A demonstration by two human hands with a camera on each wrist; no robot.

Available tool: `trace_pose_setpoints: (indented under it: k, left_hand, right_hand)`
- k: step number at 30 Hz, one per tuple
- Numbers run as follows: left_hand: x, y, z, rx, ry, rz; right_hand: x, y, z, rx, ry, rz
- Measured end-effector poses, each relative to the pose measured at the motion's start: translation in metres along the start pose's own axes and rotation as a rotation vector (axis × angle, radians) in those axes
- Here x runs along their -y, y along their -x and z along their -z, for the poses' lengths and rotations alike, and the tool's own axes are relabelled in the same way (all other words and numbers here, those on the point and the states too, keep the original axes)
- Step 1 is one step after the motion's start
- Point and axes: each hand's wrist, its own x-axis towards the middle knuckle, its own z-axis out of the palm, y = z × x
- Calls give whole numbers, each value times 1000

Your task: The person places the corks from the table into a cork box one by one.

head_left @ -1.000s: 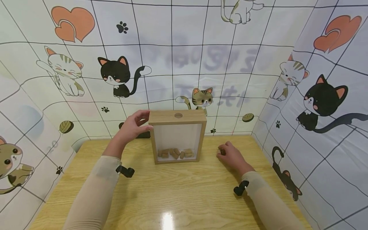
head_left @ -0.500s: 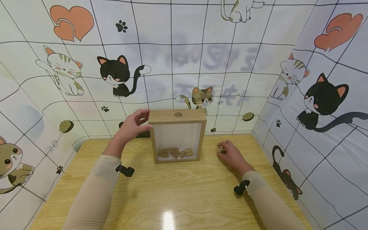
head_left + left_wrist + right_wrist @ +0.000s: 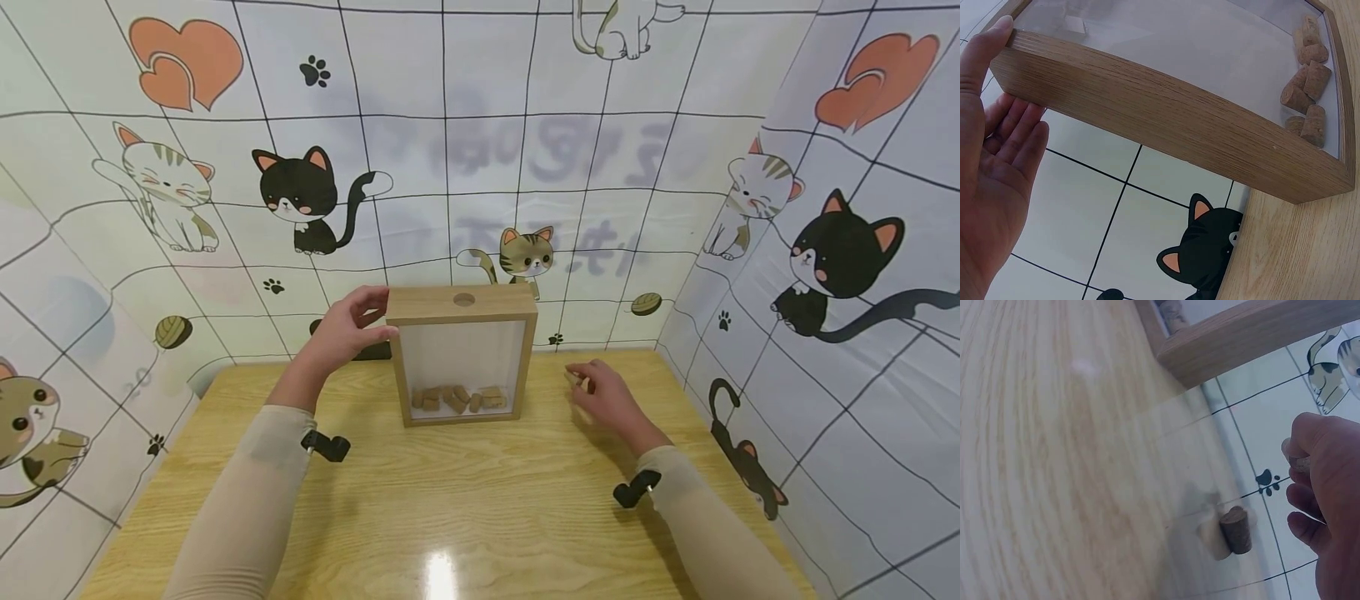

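A wooden shadow box with a clear front and a round hole in its top stands upright on the table. Several wine corks lie along its bottom inside. My left hand holds the box's upper left corner, thumb on the front edge and fingers behind, as the left wrist view shows. To the right of the box, my right hand pinches a cork between thumb and fingers, mostly covered by them. Below that hand in the right wrist view, another cork stands on the table; the head view hides it.
The pale wooden table meets a cloth backdrop printed with cats, behind it and at both sides. A dark object sits behind the box near the left hand, largely hidden. Light glares off the table's front part.
My right hand has lifted slightly and shifted away from the tabletop, with the cork now at its fingertips. The left hand and the box have stayed in place.
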Motion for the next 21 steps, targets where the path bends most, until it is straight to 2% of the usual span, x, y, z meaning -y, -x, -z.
trace_pose_setpoints:
  k: [4, 13, 21]
  left_hand:
    - [0, 0, 0, 0, 1, 2]
    - [0, 0, 0, -4, 11, -1]
    - [0, 1, -1, -7, 12, 2]
  right_hand:
    - [7, -1, 5, -28, -23, 8]
    - [29, -4, 21, -43, -145, -41]
    - [49, -13, 43, -111, -131, 34]
